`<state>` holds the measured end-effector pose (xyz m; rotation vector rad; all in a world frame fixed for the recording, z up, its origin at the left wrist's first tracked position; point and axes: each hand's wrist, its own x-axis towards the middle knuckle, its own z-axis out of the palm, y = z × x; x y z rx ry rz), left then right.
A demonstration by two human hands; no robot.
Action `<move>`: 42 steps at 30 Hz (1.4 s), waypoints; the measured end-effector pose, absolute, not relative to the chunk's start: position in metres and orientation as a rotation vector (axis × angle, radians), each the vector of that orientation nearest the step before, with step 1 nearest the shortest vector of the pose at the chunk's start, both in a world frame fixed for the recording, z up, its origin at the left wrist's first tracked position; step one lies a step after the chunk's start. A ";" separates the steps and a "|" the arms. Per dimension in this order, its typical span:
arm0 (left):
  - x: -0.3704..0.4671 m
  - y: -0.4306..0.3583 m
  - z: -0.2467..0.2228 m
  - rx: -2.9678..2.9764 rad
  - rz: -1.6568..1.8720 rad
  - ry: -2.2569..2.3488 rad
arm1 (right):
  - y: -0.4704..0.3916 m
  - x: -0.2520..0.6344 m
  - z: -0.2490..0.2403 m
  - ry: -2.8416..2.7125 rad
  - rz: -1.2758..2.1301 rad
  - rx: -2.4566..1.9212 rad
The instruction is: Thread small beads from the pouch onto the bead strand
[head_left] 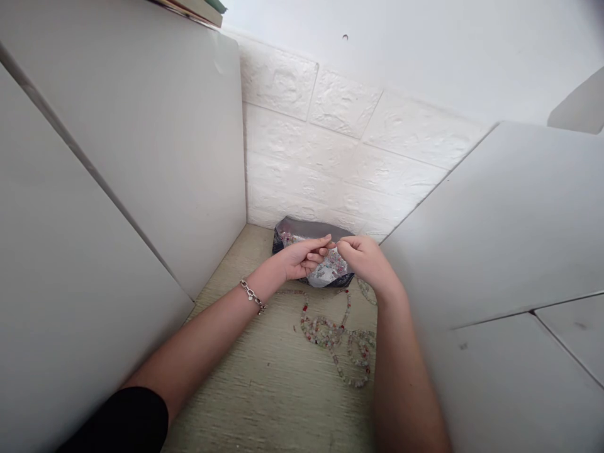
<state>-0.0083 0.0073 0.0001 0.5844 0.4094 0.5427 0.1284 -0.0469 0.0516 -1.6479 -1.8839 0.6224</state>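
Note:
My left hand (306, 257) and my right hand (361, 255) meet above an open pouch (314, 226) with a grey inside and dark outer sides. Loose small beads (333, 267) in pink and pale tones lie in it. The left thumb and forefinger are pinched together, pointing right; whatever they hold is too small to make out. My right hand is curled, its fingertips close to the left ones, and its grip is hidden. Below the pouch a long string of beads (325, 333), pale with some red, lies in loops on the wood-grain surface.
White panels (189, 126) rise on the left, and another white panel (509, 233) stands on the right. A white brick-patterned wall (344, 100) closes the back. The wood-grain surface (245, 390) runs toward me. Books (198, 9) show at the top left.

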 end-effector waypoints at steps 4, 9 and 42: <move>-0.007 0.005 0.003 0.653 0.548 0.451 | -0.046 0.128 0.050 -1.939 0.596 -1.675; -0.005 0.004 0.002 0.771 0.551 0.559 | -0.045 0.127 0.046 -2.039 0.512 -1.766; 0.000 0.008 -0.003 0.671 0.792 0.508 | -0.030 0.130 0.028 -1.416 1.243 -1.447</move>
